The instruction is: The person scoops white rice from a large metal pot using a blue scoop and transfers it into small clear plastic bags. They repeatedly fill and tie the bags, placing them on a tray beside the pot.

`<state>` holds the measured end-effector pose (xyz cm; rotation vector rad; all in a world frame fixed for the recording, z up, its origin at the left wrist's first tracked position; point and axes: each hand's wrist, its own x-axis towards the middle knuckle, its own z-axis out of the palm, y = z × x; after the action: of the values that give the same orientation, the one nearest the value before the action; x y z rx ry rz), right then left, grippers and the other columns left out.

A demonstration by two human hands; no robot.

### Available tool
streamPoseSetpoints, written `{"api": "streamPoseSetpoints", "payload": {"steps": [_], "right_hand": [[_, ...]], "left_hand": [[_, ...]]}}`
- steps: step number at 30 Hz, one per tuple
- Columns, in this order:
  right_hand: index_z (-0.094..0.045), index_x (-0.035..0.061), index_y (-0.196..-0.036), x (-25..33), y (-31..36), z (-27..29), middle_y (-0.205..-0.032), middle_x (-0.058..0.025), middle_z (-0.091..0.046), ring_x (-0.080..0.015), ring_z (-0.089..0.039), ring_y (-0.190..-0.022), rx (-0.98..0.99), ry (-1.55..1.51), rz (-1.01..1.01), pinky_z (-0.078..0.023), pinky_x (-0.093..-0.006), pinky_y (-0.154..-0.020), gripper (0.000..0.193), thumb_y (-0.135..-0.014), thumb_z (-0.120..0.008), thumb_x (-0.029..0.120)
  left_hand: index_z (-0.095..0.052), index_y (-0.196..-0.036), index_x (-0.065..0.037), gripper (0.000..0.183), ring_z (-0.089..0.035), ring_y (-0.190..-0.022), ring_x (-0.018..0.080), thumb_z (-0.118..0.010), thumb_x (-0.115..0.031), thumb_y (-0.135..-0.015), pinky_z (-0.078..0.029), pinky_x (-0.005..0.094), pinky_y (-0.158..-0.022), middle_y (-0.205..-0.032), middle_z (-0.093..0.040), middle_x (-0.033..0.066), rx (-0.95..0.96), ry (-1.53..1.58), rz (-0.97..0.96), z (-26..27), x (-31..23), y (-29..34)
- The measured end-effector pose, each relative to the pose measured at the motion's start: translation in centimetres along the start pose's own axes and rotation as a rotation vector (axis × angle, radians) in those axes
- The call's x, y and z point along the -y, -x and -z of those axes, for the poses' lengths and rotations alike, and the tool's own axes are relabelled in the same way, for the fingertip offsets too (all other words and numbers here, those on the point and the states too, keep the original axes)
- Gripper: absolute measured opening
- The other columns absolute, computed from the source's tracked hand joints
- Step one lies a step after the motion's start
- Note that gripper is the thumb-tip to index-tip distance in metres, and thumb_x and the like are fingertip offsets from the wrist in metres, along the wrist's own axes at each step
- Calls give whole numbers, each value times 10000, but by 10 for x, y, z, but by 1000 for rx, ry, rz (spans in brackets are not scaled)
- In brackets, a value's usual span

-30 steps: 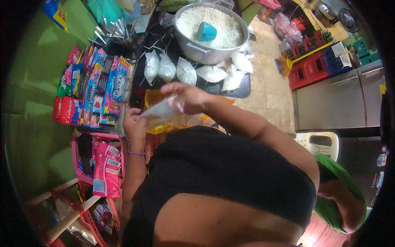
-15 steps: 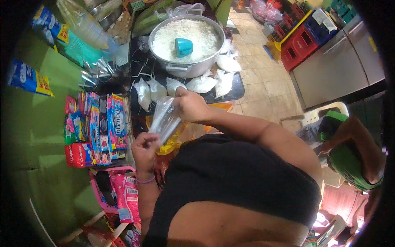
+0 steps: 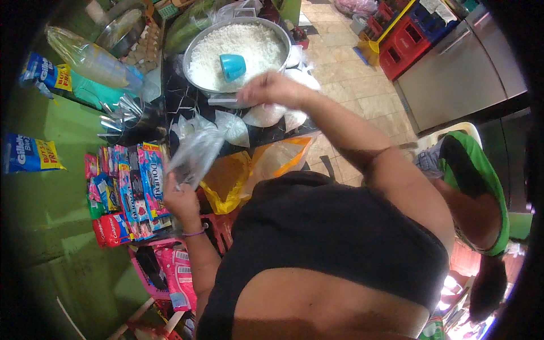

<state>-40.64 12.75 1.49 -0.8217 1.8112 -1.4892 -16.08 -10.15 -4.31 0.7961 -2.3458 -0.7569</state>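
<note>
My left hand (image 3: 182, 198) pinches the lower end of a clear plastic bag (image 3: 199, 152), which slants up and away over the dark table. No contents show in that bag. Just over the near right rim of a big metal pot (image 3: 186, 63), my right hand (image 3: 269, 90) is held up, its fingers loosely bent and holding nothing. White grains that look like rice (image 3: 258, 45) fill the pot, and a teal plastic cup (image 3: 233, 67) rests tilted in them. Several knotted bags of white contents (image 3: 233, 127) lie along the pot's near side; my right forearm partly hides some.
A yellow plastic bag (image 3: 226, 184) hangs at the table's near edge. Sachets (image 3: 133, 187) and shiny metal utensils (image 3: 122, 116) are at left. On the right are a tiled floor (image 3: 340, 85), red crate (image 3: 403, 51), grey refrigerator (image 3: 459, 73) and another person in green (image 3: 481, 181).
My right hand has let go of the clear bag and moved up and right toward the pot. The left hand has shifted left, still with the bag. The whole view has shifted slightly.
</note>
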Motion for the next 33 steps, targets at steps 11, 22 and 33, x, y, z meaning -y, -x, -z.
{"api": "streamPoseSetpoints", "payload": {"steps": [11,22,33], "right_hand": [[-599,163,-1105,3,-78,14,-1103,-173,-519,-334,-494,-1046,-158,1134,-36,-447,-419,-858,420,-731,-622,352],[-640,72,-996,12,-91,-10,-1200,-188,-395,-368,-447,-1059,-198,1086,-190,-461,-442,-841,401,-715,-637,359],[-658,22,-891,-51,-155,5,-853,-220,-608,-310,-568,-875,-312,737,67,-466,-373,-780,410,-700,-616,383]], "left_hand": [[-477,-1211,32,565,-486,-1123,350,-474,26,-646,-377,366,-954,-1222,-489,229,-15,-302,-69,2,-15,3],[-474,-1212,36,598,-524,-1015,399,-485,3,-615,-399,421,-895,-1125,-527,277,26,-246,-36,-12,-27,17],[-442,-1241,38,607,-513,-1078,369,-495,6,-637,-383,364,-932,-1174,-510,267,39,-82,101,-16,-33,16]]}}
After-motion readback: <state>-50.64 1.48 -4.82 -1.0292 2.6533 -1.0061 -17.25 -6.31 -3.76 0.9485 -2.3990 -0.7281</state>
